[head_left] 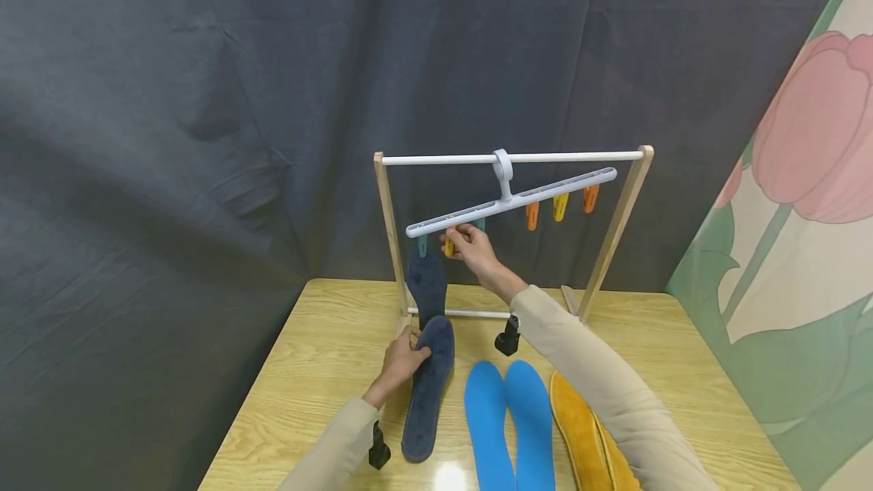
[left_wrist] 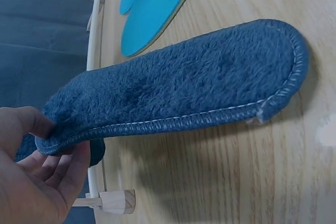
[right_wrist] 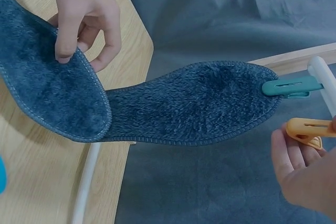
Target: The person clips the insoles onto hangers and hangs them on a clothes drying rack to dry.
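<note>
My left hand (head_left: 402,355) pinches a fuzzy dark blue insole (left_wrist: 184,77) near one end, thumb on top and fingers beneath, holding it over the table. A matching dark blue insole (right_wrist: 189,103) hangs from a green clip (right_wrist: 292,86) at the left end of the white hanger (head_left: 508,205); the held insole overlaps its lower end. With my right hand (head_left: 474,252) I pinch the yellow-orange clip (right_wrist: 310,127) beside the green one. That clip hangs from the hanger, with no insole in it.
The tilted hanger hooks over the white bar (head_left: 436,160) of a wooden-sided rack (head_left: 617,229). Orange clips (head_left: 590,198) and a yellow clip (head_left: 561,207) hang on its right half. Blue insoles (head_left: 530,423) and mustard insoles (head_left: 576,423) lie on the wooden table (head_left: 273,430).
</note>
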A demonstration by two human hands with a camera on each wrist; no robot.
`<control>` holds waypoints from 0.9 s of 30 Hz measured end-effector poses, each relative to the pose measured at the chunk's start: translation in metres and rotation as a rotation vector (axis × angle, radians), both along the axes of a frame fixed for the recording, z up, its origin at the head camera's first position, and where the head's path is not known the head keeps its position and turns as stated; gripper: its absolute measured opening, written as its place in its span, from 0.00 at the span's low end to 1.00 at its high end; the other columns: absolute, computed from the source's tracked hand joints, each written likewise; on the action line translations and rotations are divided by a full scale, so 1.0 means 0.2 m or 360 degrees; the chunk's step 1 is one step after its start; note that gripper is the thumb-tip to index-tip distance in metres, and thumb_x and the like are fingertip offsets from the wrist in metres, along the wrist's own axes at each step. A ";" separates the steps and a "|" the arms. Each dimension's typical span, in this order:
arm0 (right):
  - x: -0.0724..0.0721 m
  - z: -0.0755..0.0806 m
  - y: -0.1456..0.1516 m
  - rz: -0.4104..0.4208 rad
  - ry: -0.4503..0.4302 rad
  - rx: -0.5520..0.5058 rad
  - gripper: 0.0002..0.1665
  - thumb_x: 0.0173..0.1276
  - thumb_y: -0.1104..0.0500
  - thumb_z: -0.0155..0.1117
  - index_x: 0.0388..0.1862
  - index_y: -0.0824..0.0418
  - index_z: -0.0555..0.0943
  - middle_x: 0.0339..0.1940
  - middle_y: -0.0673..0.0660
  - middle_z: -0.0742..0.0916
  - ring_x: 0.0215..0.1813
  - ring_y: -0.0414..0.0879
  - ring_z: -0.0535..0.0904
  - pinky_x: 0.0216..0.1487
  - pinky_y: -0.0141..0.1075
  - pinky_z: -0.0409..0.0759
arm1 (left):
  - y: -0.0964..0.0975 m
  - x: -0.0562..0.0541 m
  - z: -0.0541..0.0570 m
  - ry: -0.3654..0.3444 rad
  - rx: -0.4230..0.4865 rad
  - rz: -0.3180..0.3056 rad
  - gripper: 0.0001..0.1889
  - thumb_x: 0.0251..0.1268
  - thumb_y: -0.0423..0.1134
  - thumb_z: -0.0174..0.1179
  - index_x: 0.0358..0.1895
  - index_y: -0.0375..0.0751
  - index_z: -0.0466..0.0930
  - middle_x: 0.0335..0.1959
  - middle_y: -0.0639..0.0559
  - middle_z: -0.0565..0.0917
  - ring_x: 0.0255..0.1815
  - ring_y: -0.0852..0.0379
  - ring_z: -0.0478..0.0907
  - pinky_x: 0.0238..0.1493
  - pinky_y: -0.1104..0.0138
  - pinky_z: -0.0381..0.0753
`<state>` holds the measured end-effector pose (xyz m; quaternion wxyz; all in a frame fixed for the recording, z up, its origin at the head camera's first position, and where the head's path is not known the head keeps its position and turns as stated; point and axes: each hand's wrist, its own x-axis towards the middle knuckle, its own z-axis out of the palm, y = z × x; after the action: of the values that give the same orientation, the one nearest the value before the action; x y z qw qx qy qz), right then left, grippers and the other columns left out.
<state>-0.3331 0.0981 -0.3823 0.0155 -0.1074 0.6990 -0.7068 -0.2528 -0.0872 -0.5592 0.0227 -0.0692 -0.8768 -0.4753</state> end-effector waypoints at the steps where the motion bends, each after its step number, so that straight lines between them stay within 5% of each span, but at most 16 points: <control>1: 0.00 0.00 0.00 0.0000 -0.0002 0.0000 0.26 0.81 0.56 0.50 0.68 0.73 0.67 0.60 0.74 0.78 0.59 0.65 0.77 0.60 0.50 0.77 | 0.00 0.00 0.00 0.0006 -0.0001 0.0003 0.16 0.60 0.33 0.64 0.50 0.34 0.75 0.17 0.55 0.71 0.15 0.61 0.64 0.16 0.70 0.62; 27: -0.01 0.01 -0.01 -0.0059 0.0005 0.0031 0.26 0.81 0.57 0.51 0.66 0.76 0.68 0.57 0.69 0.80 0.58 0.61 0.79 0.58 0.45 0.80 | 0.03 -0.05 0.11 0.0141 0.0074 0.0054 0.14 0.62 0.33 0.63 0.50 0.38 0.74 0.26 0.51 0.77 0.19 0.60 0.70 0.20 0.69 0.70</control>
<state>-0.3358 0.0955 -0.3812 0.0024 -0.0953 0.7078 -0.7000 -0.2620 -0.0815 -0.5363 0.0711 -0.0747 -0.8648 -0.4914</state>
